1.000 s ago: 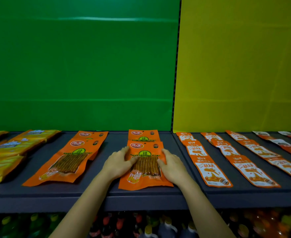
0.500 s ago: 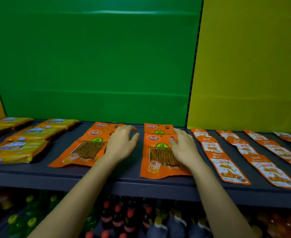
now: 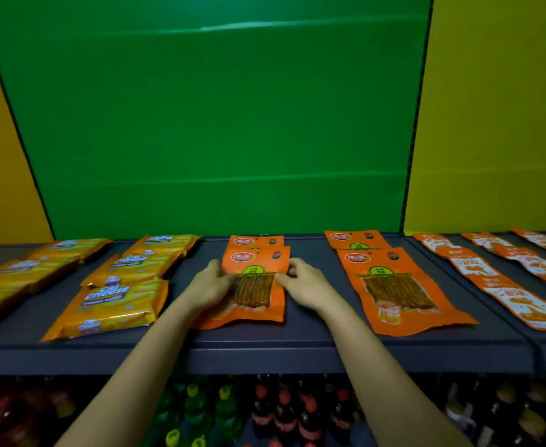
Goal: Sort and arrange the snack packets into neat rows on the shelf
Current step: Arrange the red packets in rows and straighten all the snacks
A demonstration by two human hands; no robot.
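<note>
An orange snack packet [image 3: 254,293] with a clear window of brown sticks lies on the dark shelf [image 3: 265,358], overlapping a matching packet [image 3: 254,241] behind it. My left hand [image 3: 209,287] grips its left edge and my right hand [image 3: 307,285] grips its right edge, thumbs on top. To the right lies a second pair of the same orange packets [image 3: 397,285], one overlapping the other. Neither hand touches that pair.
Yellow cheese snack packets [image 3: 116,298] lie in rows on the left of the shelf. Narrow orange-and-white packets [image 3: 510,301] run in rows on the right. Green and yellow panels back the shelf. Bottles [image 3: 284,411] stand on the level below.
Both hands left the right orange packet pair and moved left onto the other orange packet. The view turned left, bringing the yellow packets further in.
</note>
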